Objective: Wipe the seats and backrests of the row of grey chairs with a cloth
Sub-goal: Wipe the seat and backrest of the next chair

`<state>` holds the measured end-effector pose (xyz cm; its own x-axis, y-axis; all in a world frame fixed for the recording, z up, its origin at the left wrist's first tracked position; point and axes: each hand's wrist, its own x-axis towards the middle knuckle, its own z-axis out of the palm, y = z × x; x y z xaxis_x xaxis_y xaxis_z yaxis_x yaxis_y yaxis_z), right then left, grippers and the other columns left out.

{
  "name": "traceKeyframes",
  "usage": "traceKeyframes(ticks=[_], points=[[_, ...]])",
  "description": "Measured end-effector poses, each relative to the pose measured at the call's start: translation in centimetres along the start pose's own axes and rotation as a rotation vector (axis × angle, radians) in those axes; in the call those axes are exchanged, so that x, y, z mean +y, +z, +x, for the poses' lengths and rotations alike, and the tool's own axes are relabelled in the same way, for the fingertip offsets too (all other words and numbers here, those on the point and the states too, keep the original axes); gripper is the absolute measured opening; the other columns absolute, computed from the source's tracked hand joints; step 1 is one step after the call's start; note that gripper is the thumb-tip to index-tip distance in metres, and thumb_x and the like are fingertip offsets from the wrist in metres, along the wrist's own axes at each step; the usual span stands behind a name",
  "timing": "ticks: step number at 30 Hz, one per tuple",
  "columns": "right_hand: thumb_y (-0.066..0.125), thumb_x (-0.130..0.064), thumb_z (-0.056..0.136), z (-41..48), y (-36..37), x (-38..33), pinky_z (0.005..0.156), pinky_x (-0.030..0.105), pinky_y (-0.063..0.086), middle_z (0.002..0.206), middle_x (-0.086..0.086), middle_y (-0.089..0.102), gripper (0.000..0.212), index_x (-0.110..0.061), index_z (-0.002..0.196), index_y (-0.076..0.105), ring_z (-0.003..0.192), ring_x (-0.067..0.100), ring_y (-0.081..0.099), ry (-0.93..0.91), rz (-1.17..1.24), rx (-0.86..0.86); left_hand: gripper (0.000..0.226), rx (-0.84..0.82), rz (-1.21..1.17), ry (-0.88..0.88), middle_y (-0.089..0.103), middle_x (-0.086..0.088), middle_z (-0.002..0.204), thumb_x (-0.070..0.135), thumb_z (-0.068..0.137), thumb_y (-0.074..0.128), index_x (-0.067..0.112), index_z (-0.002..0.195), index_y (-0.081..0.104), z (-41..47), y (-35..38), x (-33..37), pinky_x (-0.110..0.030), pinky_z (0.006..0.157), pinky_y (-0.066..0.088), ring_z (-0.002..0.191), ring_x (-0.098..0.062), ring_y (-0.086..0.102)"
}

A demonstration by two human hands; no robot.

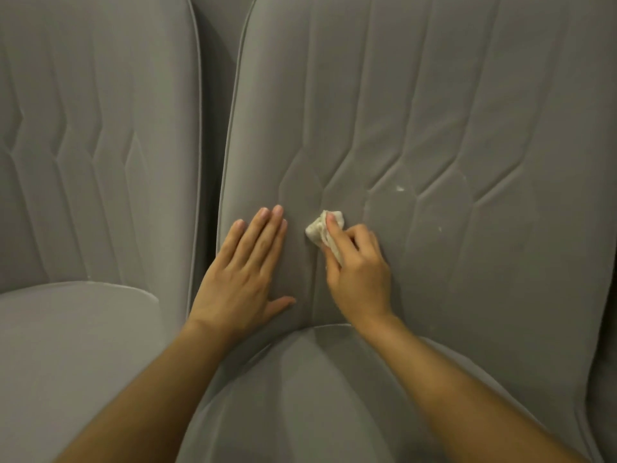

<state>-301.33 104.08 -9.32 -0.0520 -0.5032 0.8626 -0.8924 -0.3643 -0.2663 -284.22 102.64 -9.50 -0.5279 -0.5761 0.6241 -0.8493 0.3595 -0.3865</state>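
Cloth (322, 230), bunched small, is sitting at frame centre against the grey backrest (434, 128); your right hand (359, 279) is clamping its grip on it. Pale smudges (399, 188) are lying up and right, nearer this hand. Your left hand (243, 275) is pressing flat, fingers spread, holding nothing.

Dim, warm, even light with no glare. Soft shadows lie under the hands (293, 269) and in the gap between the chairs (213, 128), darkest there. Focus is slightly soft throughout. Wide-angle bending curves the backrest (467, 111) edges and stitch lines toward the frame's sides.
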Motion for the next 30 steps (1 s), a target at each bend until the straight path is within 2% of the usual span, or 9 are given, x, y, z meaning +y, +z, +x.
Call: traceKeyframes(ticks=[6, 9, 13, 17, 19, 22, 24, 27, 30], points=[[0.062, -0.01, 0.083, 5.8, -0.9, -0.5, 0.065, 0.038, 0.049, 0.092, 0.018, 0.056, 0.042, -0.007, 0.125, 0.056, 0.084, 0.037, 0.058, 0.014, 0.023, 0.148, 0.111, 0.017, -0.006, -0.03, 0.016, -0.017, 0.154, 0.057, 0.067, 0.072, -0.002, 0.145, 0.02, -1.6, 1.1, 0.5, -0.041, 0.119, -0.002, 0.143, -0.03, 0.012], [0.064, -0.007, 0.083, 1.1, 1.5, -1.0, 0.073, 0.04, 0.043, 0.092, 0.019, 0.059, 0.041, -0.005, 0.123, 0.058, 0.085, 0.036, 0.057, 0.062, -0.016, 0.064, 0.11, 0.025, -0.008, -0.041, 0.016, -0.017, 0.154, 0.056, 0.068, 0.071, -0.003, 0.146, 0.019, -1.8, 1.4, 0.6, -0.042, 0.119, -0.001, 0.144, -0.03, 0.011], [0.068, 0.003, 0.077, -7.4, 3.0, -1.2, 0.065, 0.04, 0.05, 0.083, 0.018, 0.062, 0.04, -0.001, 0.116, 0.062, 0.075, 0.036, 0.059, 0.124, 0.088, -0.127, 0.111, 0.015, 0.019, -0.043, 0.014, -0.017, 0.154, 0.058, 0.068, 0.069, -0.004, 0.146, 0.018, -1.8, 1.4, 0.7, -0.042, 0.118, -0.002, 0.144, -0.03, 0.009], [0.064, 0.003, 0.078, -5.6, 0.8, -0.1, 0.061, 0.044, 0.052, 0.081, 0.016, 0.059, 0.041, -0.005, 0.118, 0.063, 0.075, 0.034, 0.058, 0.075, 0.137, -0.186, 0.117, -0.015, 0.065, -0.049, 0.012, -0.018, 0.154, 0.061, 0.066, 0.071, -0.003, 0.146, 0.015, -1.9, 0.7, 0.8, -0.041, 0.117, -0.004, 0.144, -0.03, 0.007], [0.062, 0.002, 0.08, -3.2, -1.5, 0.1, 0.058, 0.045, 0.052, 0.078, 0.018, 0.057, 0.041, -0.004, 0.12, 0.061, 0.071, 0.035, 0.058, 0.019, 0.133, -0.114, 0.122, -0.008, 0.053, -0.063, 0.016, -0.02, 0.152, 0.059, 0.059, 0.079, -0.004, 0.145, 0.02, -1.8, 0.2, 1.0, -0.042, 0.117, 0.0, 0.142, -0.033, 0.013], [0.062, -0.002, 0.083, 2.8, -4.1, 0.9, 0.061, 0.046, 0.051, 0.08, 0.024, 0.056, 0.039, -0.001, 0.122, 0.058, 0.069, 0.039, 0.057, -0.025, 0.064, 0.08, 0.126, 0.017, 0.034, -0.058, 0.019, -0.022, 0.15, 0.055, 0.052, 0.085, -0.005, 0.142, 0.021, -0.4, -0.5, 1.5, -0.045, 0.118, 0.009, 0.139, -0.034, 0.016], [0.06, -0.008, 0.084, 6.7, -4.8, 1.5, 0.067, 0.044, 0.049, 0.088, 0.024, 0.056, 0.041, -0.004, 0.125, 0.056, 0.077, 0.039, 0.057, -0.036, -0.013, 0.148, 0.127, 0.048, 0.021, -0.064, 0.012, -0.022, 0.151, 0.057, 0.055, 0.083, -0.004, 0.143, 0.014, 1.7, -0.9, 1.8, -0.045, 0.118, 0.008, 0.14, -0.033, 0.01], [0.054, -0.012, 0.088, 8.0, -3.9, 2.4, 0.076, 0.043, 0.045, 0.103, 0.02, 0.055, 0.045, -0.011, 0.132, 0.05, 0.094, 0.036, 0.053, -0.001, -0.164, 0.072, 0.127, 0.051, 0.01, -0.083, -0.01, -0.018, 0.151, 0.065, 0.066, 0.071, -0.003, 0.144, -0.003, 4.2, -1.0, 1.7, -0.039, 0.118, -0.01, 0.141, -0.03, -0.009], [0.063, -0.003, 0.081, 3.6, -1.8, 2.6, 0.071, 0.041, 0.048, 0.097, 0.02, 0.06, 0.049, -0.004, 0.129, 0.053, 0.087, 0.036, 0.057, -0.032, -0.292, 0.002, 0.125, 0.055, 0.049, -0.086, -0.001, -0.019, 0.152, 0.07, 0.065, 0.066, -0.006, 0.144, 0.005, 4.6, -0.5, 1.7, -0.041, 0.118, -0.003, 0.141, -0.03, -0.002]])
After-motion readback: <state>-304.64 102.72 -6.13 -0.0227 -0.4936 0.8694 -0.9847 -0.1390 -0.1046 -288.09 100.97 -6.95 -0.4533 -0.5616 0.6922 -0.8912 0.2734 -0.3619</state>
